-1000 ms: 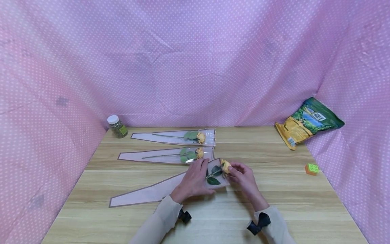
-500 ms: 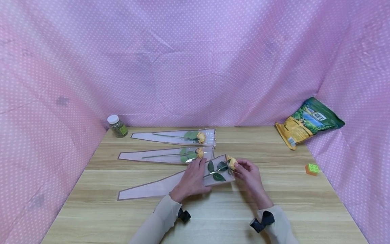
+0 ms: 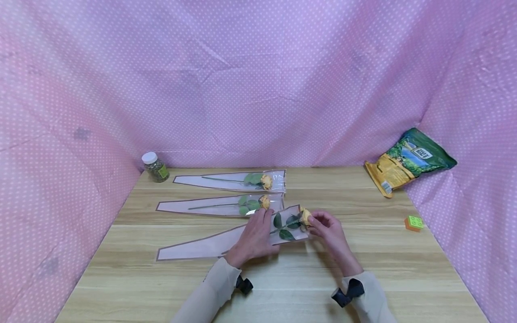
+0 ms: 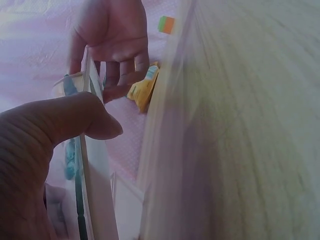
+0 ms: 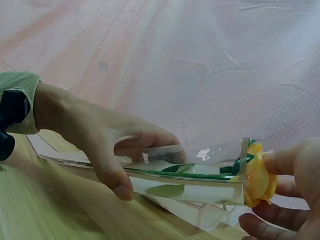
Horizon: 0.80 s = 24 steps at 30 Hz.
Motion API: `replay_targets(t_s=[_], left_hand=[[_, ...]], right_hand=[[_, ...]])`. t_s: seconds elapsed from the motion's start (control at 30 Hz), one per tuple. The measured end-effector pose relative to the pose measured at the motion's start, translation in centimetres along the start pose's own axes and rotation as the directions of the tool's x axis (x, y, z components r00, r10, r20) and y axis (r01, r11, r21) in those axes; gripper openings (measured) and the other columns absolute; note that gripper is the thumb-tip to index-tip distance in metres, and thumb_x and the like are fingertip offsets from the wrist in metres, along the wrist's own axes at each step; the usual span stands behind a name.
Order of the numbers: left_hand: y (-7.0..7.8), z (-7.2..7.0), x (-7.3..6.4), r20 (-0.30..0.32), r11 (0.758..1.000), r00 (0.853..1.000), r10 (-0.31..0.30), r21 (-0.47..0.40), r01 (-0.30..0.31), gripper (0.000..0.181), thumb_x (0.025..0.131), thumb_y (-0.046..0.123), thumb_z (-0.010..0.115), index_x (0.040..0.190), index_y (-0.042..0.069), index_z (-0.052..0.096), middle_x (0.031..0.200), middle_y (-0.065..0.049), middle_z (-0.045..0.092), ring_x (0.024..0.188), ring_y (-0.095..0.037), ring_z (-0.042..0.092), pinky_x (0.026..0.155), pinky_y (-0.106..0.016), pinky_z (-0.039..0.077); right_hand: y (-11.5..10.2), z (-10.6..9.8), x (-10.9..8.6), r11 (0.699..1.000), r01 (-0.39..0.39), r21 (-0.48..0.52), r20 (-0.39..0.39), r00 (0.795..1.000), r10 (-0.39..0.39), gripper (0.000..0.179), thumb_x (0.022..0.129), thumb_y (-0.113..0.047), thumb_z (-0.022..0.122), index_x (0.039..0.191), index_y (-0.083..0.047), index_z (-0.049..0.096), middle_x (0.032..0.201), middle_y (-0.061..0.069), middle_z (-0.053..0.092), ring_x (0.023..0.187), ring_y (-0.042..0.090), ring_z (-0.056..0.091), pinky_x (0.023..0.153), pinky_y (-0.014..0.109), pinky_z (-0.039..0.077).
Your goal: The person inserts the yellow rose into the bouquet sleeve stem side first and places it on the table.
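A yellow rose (image 5: 259, 177) with a green stem and dark leaves lies mostly inside a clear-and-white tapered flower sleeve (image 3: 194, 247). Its bloom sticks out at the sleeve's wide right end. My left hand (image 3: 254, 235) grips this sleeve across its width, thumb (image 5: 117, 182) on the near edge and fingers at the far edge. At the open end, my right hand (image 3: 330, 231) pinches the bloom between thumb and fingers. In the right wrist view the wide end is lifted above the table. Part of the stem is hidden under my left hand.
Behind lie two more sleeved yellow roses, a middle one (image 3: 218, 206) close to my left fingertips and a far one (image 3: 226, 178). A lidded jar (image 3: 156, 169) stands back left. A green-and-yellow bag (image 3: 408, 161) and toy bricks (image 3: 414, 223) are at the right.
The sleeve and rose have shifted right through my left hand, its narrow tip moving right and away from me. My right hand has moved slightly right with the bloom.
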<state>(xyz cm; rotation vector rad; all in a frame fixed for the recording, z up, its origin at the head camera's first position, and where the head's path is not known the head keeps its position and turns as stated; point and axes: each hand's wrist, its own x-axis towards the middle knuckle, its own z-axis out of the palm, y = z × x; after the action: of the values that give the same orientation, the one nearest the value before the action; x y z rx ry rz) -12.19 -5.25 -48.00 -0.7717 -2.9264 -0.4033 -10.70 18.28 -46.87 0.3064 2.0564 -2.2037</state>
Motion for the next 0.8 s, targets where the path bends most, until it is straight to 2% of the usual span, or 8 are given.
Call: replay_targets(t_s=[0.2, 0.4, 0.63, 0.8], left_hand=[[-0.04, -0.03, 0.05, -0.028, 0.999, 0.999, 0.020, 0.026, -0.019, 0.098, 0.063, 0.047, 0.084, 0.139, 0.001, 0.041, 0.112, -0.007, 0.049, 0.097, -0.018, 0.043, 0.088, -0.032, 0.042], [0.05, -0.01, -0.02, -0.017, 1.000, 1.000, 0.018, 0.020, -0.017, 0.097, 0.062, 0.046, 0.085, 0.137, 0.002, 0.042, 0.112, -0.006, 0.048, 0.099, -0.019, 0.044, 0.091, -0.033, 0.043], [0.09, -0.09, -0.04, -0.009, 1.000, 1.000, 0.009, 0.015, -0.009, 0.097, 0.064, 0.045, 0.084, 0.139, 0.002, 0.041, 0.114, -0.007, 0.049, 0.099, -0.019, 0.044, 0.091, -0.033, 0.043], [0.08, -0.17, -0.08, -0.005, 1.000, 1.000, 0.010, 0.000, -0.010, 0.096, 0.066, 0.046, 0.083, 0.141, 0.002, 0.040, 0.117, -0.008, 0.050, 0.101, -0.019, 0.045, 0.092, -0.034, 0.044]], right_hand=[[0.26, 0.03, 0.06, 0.995, 0.060, -0.073, 0.003, 0.998, -0.060, 0.022, 0.094, -0.008, 0.067, 0.112, 0.002, 0.063, 0.096, -0.012, 0.063, 0.089, 0.005, 0.058, 0.075, 0.018, 0.053], [0.33, 0.03, 0.14, 0.985, 0.058, -0.161, -0.036, 0.997, -0.065, 0.029, 0.093, -0.015, 0.069, 0.113, 0.006, 0.064, 0.092, -0.008, 0.063, 0.085, 0.005, 0.056, 0.074, 0.019, 0.051], [0.33, -0.10, 0.13, 0.985, 0.062, -0.162, -0.032, 0.997, -0.068, 0.034, 0.097, -0.016, 0.064, 0.121, 0.007, 0.061, 0.092, -0.012, 0.064, 0.084, 0.004, 0.061, 0.079, 0.024, 0.055], [0.48, 0.16, 0.03, 0.980, 0.108, -0.166, -0.015, 0.994, -0.112, 0.028, 0.096, -0.010, 0.064, 0.116, 0.009, 0.059, 0.087, -0.012, 0.063, 0.081, 0.003, 0.061, 0.075, 0.022, 0.055]])
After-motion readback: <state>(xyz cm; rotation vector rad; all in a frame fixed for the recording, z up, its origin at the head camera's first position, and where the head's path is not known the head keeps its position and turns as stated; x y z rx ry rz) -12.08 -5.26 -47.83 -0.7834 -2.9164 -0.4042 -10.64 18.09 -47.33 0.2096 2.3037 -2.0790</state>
